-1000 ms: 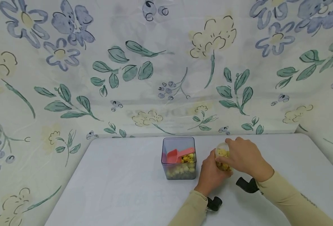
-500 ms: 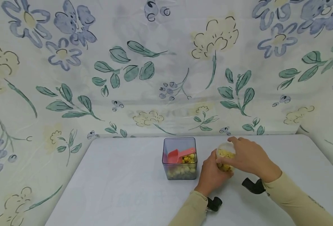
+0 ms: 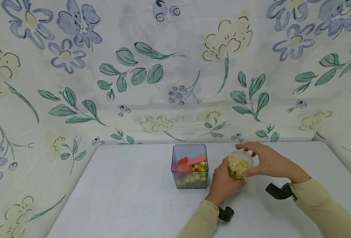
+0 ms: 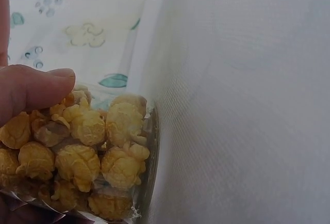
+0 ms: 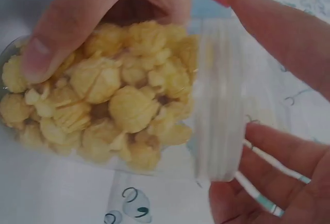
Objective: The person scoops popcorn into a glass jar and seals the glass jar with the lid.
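A clear plastic jar (image 3: 234, 172) full of yellow popcorn stands on the right half of the table. My left hand (image 3: 224, 182) grips its side, with the thumb (image 5: 38, 59) across the wall in the right wrist view. On the jar's mouth sits a translucent screw lid (image 5: 221, 100), blurred in that view. My right hand (image 3: 272, 163) is spread beside the lid, thumb and fingers apart around it. Through the wall, the left wrist view shows popcorn pieces (image 4: 77, 162) close to the jar's base.
A bluish see-through square box (image 3: 191, 181) stands left of the jar, part filled with popcorn. A pink scoop (image 3: 182, 164) lies on top of that popcorn. The white table (image 3: 128, 185) ends at a floral cloth backdrop (image 3: 187, 76).
My right hand has drawn back to the right and its fingers have spread off the lid, uncovering more of the jar's top. The left hand and jar have hardly moved.
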Demonstrator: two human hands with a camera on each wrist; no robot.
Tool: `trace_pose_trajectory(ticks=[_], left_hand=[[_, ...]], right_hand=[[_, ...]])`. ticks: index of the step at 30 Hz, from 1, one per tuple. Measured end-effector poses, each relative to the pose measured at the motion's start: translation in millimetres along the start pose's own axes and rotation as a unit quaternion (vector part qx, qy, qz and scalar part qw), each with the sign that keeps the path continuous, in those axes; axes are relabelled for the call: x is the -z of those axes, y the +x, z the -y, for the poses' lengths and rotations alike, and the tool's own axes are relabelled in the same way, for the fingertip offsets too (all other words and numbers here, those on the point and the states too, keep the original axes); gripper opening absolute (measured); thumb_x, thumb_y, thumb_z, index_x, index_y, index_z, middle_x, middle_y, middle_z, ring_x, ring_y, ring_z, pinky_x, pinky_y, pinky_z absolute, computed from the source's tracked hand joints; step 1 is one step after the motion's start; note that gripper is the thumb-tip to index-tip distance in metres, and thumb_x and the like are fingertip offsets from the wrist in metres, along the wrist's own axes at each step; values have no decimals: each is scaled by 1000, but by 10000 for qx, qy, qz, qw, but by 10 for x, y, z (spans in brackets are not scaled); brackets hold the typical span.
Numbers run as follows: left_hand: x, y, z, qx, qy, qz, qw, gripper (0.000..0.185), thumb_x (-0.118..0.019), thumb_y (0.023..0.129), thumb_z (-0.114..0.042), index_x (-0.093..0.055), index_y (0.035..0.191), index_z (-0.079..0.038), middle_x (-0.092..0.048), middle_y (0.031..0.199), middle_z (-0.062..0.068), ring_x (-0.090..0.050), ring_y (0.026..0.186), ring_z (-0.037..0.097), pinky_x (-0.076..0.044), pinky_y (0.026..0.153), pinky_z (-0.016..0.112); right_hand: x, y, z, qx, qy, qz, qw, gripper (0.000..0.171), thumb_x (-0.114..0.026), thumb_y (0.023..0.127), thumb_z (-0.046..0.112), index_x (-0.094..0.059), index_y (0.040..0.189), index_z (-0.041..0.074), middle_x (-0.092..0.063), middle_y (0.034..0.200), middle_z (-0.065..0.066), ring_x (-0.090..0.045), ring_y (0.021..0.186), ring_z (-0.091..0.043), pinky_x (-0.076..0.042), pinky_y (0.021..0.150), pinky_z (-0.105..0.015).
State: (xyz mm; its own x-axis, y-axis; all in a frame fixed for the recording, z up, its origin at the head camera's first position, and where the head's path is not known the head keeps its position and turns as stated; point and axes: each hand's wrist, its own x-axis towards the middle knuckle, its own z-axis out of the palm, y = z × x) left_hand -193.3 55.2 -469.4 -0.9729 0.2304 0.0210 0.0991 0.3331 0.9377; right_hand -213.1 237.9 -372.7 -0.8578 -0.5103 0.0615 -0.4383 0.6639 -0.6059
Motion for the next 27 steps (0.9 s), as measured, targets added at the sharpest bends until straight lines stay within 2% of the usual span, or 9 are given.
trace_pose_trajectory(ticks=[10,16,27], left_hand=[[4,-1,10,-126,62,-46,9999,75,-87,76,-15,-50,141,-16,-62,120,-11,-57,108,4,-48,97,32],[8,0,10,-135,68,-55,9999,74,-86,76,-14,-50,141,-16,-62,120,-12,-57,107,3,-48,96,31],[-17,-10,-3,-42,40,-44,10000,73,-86,76,-13,-51,139,-16,-62,116,-13,-57,104,3,-48,96,30]], right_hand=[[39,61,-17,239,-63,268,9993,78,-89,75,38,-59,138,3,-60,129,-11,-54,102,-23,-51,82,-42],[11,81,-38,133,-157,295,9994,74,-89,76,36,-61,137,4,-60,125,-7,-54,99,-20,-50,81,-38],[-10,47,19,-154,-349,217,9990,78,-89,75,39,-60,136,0,-62,117,-9,-54,93,-20,-50,76,-37]])
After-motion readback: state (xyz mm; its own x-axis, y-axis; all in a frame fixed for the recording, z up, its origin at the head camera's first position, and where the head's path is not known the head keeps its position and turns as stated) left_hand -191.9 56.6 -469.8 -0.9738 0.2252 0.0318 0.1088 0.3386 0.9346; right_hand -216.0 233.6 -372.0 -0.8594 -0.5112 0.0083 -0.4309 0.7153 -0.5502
